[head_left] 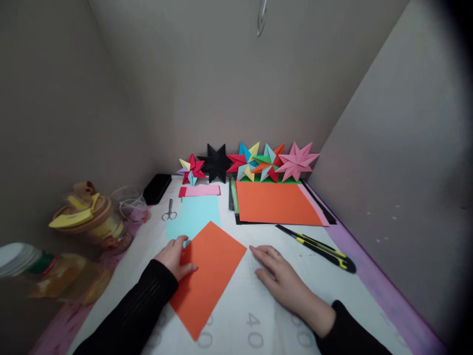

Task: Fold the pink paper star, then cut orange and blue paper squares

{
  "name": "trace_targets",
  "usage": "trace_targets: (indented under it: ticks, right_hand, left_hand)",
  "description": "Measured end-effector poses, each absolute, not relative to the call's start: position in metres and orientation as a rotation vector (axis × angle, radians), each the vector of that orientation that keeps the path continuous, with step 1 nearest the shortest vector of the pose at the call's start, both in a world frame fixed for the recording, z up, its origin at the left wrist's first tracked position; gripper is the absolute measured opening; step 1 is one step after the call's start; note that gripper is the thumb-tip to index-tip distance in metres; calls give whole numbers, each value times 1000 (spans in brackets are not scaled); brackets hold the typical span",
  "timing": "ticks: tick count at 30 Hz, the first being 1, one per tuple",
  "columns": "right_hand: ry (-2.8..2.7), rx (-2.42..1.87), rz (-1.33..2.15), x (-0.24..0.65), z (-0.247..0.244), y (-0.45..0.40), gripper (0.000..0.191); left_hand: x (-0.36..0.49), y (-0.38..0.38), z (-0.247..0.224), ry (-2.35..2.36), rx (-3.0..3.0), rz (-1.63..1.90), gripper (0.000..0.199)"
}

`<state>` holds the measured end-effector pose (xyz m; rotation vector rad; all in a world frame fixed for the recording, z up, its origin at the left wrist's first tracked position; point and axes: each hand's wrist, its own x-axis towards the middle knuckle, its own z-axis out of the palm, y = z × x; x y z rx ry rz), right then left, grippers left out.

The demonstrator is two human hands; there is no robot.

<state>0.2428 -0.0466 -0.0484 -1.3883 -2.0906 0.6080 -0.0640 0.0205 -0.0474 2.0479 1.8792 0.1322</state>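
Observation:
An orange sheet of paper point(212, 281) lies turned at an angle on the white gridded mat point(288, 323), one corner overlapping a light blue sheet point(197, 212). At its left edge rests my left hand point(175, 257), thumb on the orange surface and fingers apart from the thumb. My right hand point(277, 276) is just beyond the sheet's right corner, with thumb and fingers apart and nothing between them. Behind the hands, a larger orange sheet point(277, 202) tops a stack of coloured paper.
A black and yellow cutter point(321, 249) lies at the right. Small scissors point(169, 211) and a black phone point(157, 188) are at the left, near a plastic cup point(129, 202), a lidded jar point(88, 217) and a bottle point(55, 271). Folded paper stars point(216, 162) line the wall.

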Motion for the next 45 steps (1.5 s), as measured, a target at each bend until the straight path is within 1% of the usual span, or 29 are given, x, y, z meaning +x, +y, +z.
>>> trace_targets:
  ticks: [1,2,4,5,6,7,9,11,12,13,14,16,17,19,20,22,23,26,29,33,36,40,42,45]
  right_hand:
    - [-2069,-1387,624,243,-49,-46,50]
    - [-2050,-1387,640,243,-51,-45,50]
    - [-2020,-1382,673,243,-54,-43,50]
    - [-2000,-1380,695,243,-57,-42,50]
    - [-1962,-1380,722,242,-59,-42,51]
    - [-1897,-1375,761,241,-61,-41,53]
    - [-1704,-1294,900,235,-62,-41,63]
    - [-1480,-1132,1099,226,-60,-43,75]
    - [-1385,-1057,1207,221,-58,-45,76]
    - [-1308,-1018,1306,216,-55,-48,73]
    - [-1240,-1023,1393,211,-53,-50,64]
    - [-1092,-1101,1485,205,-50,-54,48]
    - [-1008,-1141,1507,204,-49,-54,44]
    - [-861,-1169,1519,205,-48,-51,43]
    - [-821,-1158,1530,206,-47,-47,44]
    - [-831,-1098,1592,203,-42,-34,46]
    - [-870,-1059,1635,199,-39,-24,47]
    - [-968,-1008,1744,175,-29,13,49]
    - [-934,-1153,1636,146,-23,57,38]
    - [-944,-1257,1647,125,-27,104,29]
    - [-1018,-1332,1685,120,-33,118,24]
    - [-1193,-1327,1689,116,-40,109,20]
    - [-1280,-1320,1636,119,-43,98,17]
    - [-1385,-1276,1520,135,-43,73,17]
  left_hand:
    - [-65,21,-47,1867,2008,97,66]
    - [-66,21,-46,1843,1993,66,60]
    - [-67,22,-42,1766,2044,69,35]
    - [-67,22,-39,1712,2088,131,26]
    - [-66,21,-36,1654,2121,237,26]
    - [-64,19,-33,1596,2119,371,30]
    - [-55,11,-28,1484,1988,647,34]
    - [-43,0,-25,1371,1809,797,35]
    - [-36,-6,-25,1314,1762,824,35]
    - [-30,-12,-26,1261,1747,832,35]
    - [-25,-17,-27,1219,1759,828,35]
    - [-22,-21,-29,1181,1823,796,34]
    - [-24,-19,-29,1211,1852,789,34]
    - [-36,-10,-30,1386,1922,774,36]
    - [-44,-3,-30,1552,1954,767,36]
    - [-62,11,-31,1817,2143,526,30]
    - [-69,17,-31,1957,2166,379,32]
    - [-81,26,-30,2060,2171,113,42]
    - [-81,27,-27,2039,2173,40,43]
    - [-79,27,-21,2120,2109,-14,45]
    - [-80,28,-20,2115,2112,-4,44]
    - [-86,29,-24,2105,2102,39,46]
    - [-91,31,-29,2120,2050,142,56]
    - [-99,36,-40,2064,1905,490,83]
